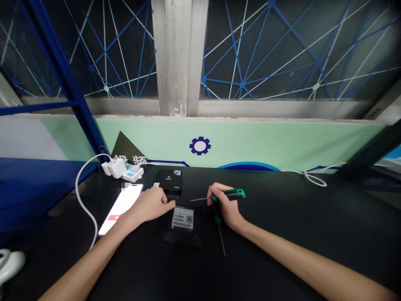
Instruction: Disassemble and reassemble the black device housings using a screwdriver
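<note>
Black bench (282,259) against a pale green wall panel (266,142) with a dark blue gear emblem; windows above, patterned in blue and white lines.

Right hand (223,205): fingers curled closed round a slim-shafted screwdriver with a green-and-black handle (231,193). Handle juts out to the right; metal shaft points left, tip near the flat black device below. A second screwdriver, green-and-black too (221,238), shows under the same hand, shaft angled toward the near edge of the bench; cannot tell whether it is gripped or lies there.

Left hand (153,204): palm down, fingers bent, thumb stretched to the right, its tip at the far edge of a flat black square device with a white printed label (182,218). Cannot tell whether those fingers have hold of anything. Labelled device lies on the bench between the two forearms, label up.

Just beyond, a black square box with small pale markings (169,179), close to the left fingers. Left of these, a phone with a glowing white screen (117,209), partly covered by the left forearm.

Far left: white power strip (138,172), chunky white plug adapter (116,168), looping white cable (82,200). Rounded white object (14,265) at the lower left, cut off by the frame.
</note>
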A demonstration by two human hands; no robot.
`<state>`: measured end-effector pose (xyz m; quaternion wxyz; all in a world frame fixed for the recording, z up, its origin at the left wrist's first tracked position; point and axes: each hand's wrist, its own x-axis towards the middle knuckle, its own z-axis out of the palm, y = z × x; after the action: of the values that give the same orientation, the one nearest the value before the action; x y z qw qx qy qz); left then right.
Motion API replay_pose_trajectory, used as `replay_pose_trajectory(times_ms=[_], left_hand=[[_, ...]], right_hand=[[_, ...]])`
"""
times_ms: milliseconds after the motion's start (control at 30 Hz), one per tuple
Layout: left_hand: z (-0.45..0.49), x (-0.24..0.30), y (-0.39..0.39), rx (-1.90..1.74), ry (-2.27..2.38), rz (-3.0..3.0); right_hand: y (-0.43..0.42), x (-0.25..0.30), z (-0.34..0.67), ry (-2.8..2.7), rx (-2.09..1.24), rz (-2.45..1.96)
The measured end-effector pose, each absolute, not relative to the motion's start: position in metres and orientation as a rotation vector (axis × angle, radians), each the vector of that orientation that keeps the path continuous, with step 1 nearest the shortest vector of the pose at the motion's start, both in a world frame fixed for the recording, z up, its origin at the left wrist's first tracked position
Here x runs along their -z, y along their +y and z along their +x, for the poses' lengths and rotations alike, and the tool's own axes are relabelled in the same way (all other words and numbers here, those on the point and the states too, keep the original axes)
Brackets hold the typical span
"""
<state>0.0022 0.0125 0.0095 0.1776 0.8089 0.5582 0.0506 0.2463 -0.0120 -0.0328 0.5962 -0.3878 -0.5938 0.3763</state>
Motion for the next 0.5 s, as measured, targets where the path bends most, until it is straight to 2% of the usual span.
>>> replay_pose_trajectory(times_ms=[200, 500], left_hand=[[0.002, -0.006, 0.015, -0.393, 1.591, 2.413], [0.002, -0.006, 0.014, -0.276, 1.416, 2.427]], right_hand=[[-0.005, 0.045, 0.248, -1.238, -0.963, -0.765], [-0.005, 0.045, 0.246, -1.222, -0.969, -0.783]])
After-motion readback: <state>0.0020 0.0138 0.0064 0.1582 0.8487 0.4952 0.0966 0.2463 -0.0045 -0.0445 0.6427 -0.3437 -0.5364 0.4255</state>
